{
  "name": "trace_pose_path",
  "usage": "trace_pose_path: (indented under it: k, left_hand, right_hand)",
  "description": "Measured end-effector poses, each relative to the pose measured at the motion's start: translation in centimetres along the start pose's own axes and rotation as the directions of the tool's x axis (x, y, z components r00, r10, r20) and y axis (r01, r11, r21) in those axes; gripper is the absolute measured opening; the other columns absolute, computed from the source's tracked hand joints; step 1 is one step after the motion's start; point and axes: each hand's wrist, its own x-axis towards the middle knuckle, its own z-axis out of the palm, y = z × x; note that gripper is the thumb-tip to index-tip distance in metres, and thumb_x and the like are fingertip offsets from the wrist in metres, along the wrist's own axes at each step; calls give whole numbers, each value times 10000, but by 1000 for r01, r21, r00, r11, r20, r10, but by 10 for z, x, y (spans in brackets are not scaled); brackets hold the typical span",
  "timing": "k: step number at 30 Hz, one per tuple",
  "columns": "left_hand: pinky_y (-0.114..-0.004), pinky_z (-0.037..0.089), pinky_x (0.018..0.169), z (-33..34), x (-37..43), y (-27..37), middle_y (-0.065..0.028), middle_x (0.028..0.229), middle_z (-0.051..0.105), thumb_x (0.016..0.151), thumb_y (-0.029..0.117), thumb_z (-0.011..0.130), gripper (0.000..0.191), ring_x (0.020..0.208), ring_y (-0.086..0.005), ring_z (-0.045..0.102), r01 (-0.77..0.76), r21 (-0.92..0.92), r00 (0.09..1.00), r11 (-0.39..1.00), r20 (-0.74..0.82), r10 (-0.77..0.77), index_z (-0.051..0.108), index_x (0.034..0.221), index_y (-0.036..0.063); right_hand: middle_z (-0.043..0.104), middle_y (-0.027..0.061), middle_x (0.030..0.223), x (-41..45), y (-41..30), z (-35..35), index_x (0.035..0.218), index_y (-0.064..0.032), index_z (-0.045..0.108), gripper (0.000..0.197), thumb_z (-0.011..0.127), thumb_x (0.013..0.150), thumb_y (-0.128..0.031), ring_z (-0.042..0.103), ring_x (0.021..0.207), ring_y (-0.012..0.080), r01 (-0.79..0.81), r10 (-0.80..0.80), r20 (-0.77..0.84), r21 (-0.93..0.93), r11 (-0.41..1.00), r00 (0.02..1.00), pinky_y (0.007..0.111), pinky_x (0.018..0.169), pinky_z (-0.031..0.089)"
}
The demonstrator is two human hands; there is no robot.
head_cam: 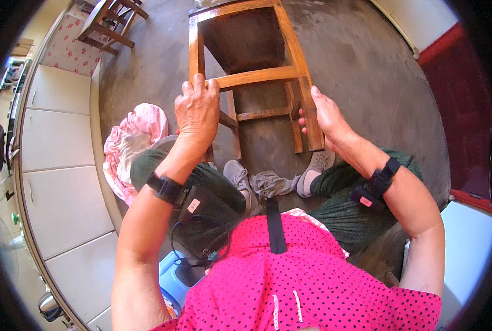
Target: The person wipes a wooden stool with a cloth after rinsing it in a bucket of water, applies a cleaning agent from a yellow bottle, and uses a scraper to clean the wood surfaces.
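Observation:
A brown wooden stool stands in front of me, between and beyond my feet. My left hand is closed over its frame where a crossbar meets the near left leg. My right hand wraps around the near right leg, thumb on the outer side and fingertips showing on the inner side. A dark panel fills part of the frame's upper end. On the floor between my shoes lies a crumpled grey cloth.
Pink and white fabric is heaped by my left knee. White cabinets line the left side, with another wooden stool at upper left. A blue plastic object is beside me at lower left. A dark red door stands right.

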Motion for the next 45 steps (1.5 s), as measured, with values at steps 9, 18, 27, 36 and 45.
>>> trace_pose_path:
  k: [9,18,27,36,45]
  left_hand:
    - [-385,530,672,-51,-107,26,-107,997,550,795,163,669,161,948,-281,586,-125,-150,934,981,316,167,591,893,61]
    - [-305,503,853,-42,-88,55,-89,1091,646,928,196,638,264,991,-164,618,549,-807,821,-219,570,-43,589,1118,20]
    - [-273,552,710,-58,-72,44,-70,964,669,966,193,611,237,845,-140,662,310,-788,856,-532,475,-204,547,1130,34]
    - [-295,512,699,-29,23,90,-83,961,662,900,197,678,269,805,-160,617,276,-838,891,-470,407,-202,602,1082,15]
    - [-363,450,906,-43,-50,154,-153,1024,544,809,46,697,255,999,-308,555,30,-999,994,-11,31,-105,592,1040,24]
  right_hand:
    - [601,218,1133,-23,-8,-18,1190,20,551,403,581,933,-289,594,1048,338,649,-816,8,-611,454,578,412,862,501]
    - [527,261,1315,-82,9,48,1466,-30,310,690,492,952,-453,505,1233,392,479,-361,572,-65,875,737,416,1053,393]
    - [588,110,1223,-64,-2,31,1364,-16,471,507,534,993,-356,597,1058,190,446,-391,368,-76,892,844,320,903,484]
    - [505,181,1363,-3,-9,-30,1340,-48,471,590,420,1000,-527,460,1271,305,-20,29,-50,158,987,998,481,1043,351]
    - [469,138,1387,-3,8,-6,1432,14,346,870,400,927,-693,462,1259,230,-124,5,205,572,811,979,362,1073,356]
